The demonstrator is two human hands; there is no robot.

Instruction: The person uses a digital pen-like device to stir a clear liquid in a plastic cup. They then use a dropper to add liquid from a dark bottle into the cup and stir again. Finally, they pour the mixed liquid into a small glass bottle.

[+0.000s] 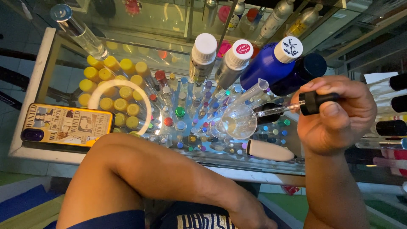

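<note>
My right hand [335,114] pinches the black rubber bulb of a glass dropper [311,103]. The dropper's thin glass tube [275,110] points left, its tip over a small clear glass beaker [237,121] that stands on the glass counter top [127,42]. My left forearm crosses the bottom of the view. My left hand [250,214] hangs low below the counter edge, with the fingers out of sight. Just behind the beaker stand a blue bottle with a white cap [271,63] and a blue bottle with a black cap [303,70].
Two silver bottles with white caps [202,57] [233,61] stand behind the beaker. A phone in a yellow case [65,125] lies at the left, and a cream oblong piece [269,150] lies at the front. Yellow-capped vials [112,89] and several small coloured ones sit under the glass. Black-capped bottles [392,104] lie at the right.
</note>
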